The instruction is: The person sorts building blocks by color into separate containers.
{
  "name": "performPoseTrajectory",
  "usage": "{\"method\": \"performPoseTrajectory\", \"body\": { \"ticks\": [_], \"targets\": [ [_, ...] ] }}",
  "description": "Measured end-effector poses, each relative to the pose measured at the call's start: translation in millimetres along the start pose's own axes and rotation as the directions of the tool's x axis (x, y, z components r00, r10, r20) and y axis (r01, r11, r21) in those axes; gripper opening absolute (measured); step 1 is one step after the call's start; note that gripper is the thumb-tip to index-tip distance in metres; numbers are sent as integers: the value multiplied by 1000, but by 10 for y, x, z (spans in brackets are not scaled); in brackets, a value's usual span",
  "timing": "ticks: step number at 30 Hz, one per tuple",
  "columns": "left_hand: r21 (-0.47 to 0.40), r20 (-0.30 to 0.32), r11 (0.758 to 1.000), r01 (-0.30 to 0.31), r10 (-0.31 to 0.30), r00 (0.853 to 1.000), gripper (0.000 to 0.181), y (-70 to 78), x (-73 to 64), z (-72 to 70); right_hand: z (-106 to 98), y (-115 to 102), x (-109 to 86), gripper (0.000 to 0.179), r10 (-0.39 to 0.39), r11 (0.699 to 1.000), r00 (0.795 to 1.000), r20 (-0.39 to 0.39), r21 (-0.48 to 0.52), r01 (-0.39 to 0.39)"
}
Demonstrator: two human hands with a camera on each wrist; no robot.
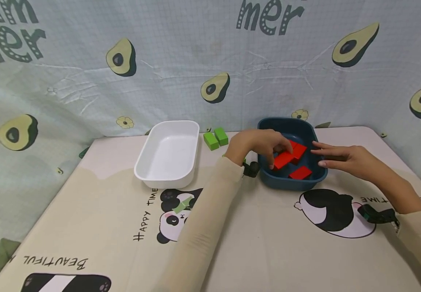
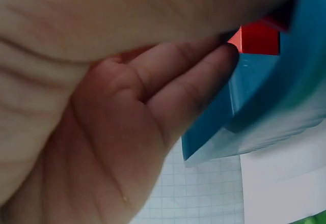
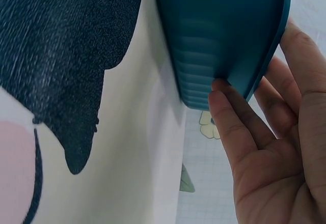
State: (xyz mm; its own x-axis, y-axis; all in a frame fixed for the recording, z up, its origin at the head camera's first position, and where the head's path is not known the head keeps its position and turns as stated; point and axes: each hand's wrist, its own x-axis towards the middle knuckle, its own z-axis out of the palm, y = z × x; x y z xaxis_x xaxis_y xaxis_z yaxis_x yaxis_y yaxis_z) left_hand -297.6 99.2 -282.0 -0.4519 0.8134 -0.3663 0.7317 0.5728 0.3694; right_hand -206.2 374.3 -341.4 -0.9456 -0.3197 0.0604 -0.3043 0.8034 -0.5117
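My left hand (image 1: pixel 259 142) reaches over the left rim into a dark blue bin (image 1: pixel 293 184). Its thumb and fingers pinch a red block (image 1: pixel 283 159) in there. Other red blocks lie in the bin, among them one flat near the front (image 1: pixel 300 173). In the left wrist view the thumb hides most of that grip, and a red block (image 2: pixel 260 38) shows past the fingertips. On the bin's right side, my right hand (image 1: pixel 352 160) rests its fairly straight fingertips against the outer wall, as the right wrist view also shows.
A white bin (image 1: pixel 168 152) stands left of the blue one. Between them sit two green blocks (image 1: pixel 211 141), and bits of more green show by the left wrist. A patterned cloth (image 1: pixel 261 243) covers the table, and a curtain (image 1: pixel 174 48) hangs behind.
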Motion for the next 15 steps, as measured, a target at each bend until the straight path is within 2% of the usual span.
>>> {"method": "performPoseTrajectory", "body": {
  "ticks": [4,8,11,15],
  "targets": [
    [24,32,1000,20,-21,999,63,33,49,-30,-3,0,-3,45,-1,1000,1000,-8,-5,0],
    [33,68,999,6,-8,998,64,52,120,-46,-1,-3,-5,45,4,1000,1000,-6,-3,-4],
    [57,109,998,-4,-2,994,67,81,179,-62,-2,-2,0,45,-7,1000,1000,1,-1,7],
    [103,163,995,12,-29,986,67,154,252,-99,-5,1,14,44,-14,1000,1000,0,-8,14]
  ]
}}
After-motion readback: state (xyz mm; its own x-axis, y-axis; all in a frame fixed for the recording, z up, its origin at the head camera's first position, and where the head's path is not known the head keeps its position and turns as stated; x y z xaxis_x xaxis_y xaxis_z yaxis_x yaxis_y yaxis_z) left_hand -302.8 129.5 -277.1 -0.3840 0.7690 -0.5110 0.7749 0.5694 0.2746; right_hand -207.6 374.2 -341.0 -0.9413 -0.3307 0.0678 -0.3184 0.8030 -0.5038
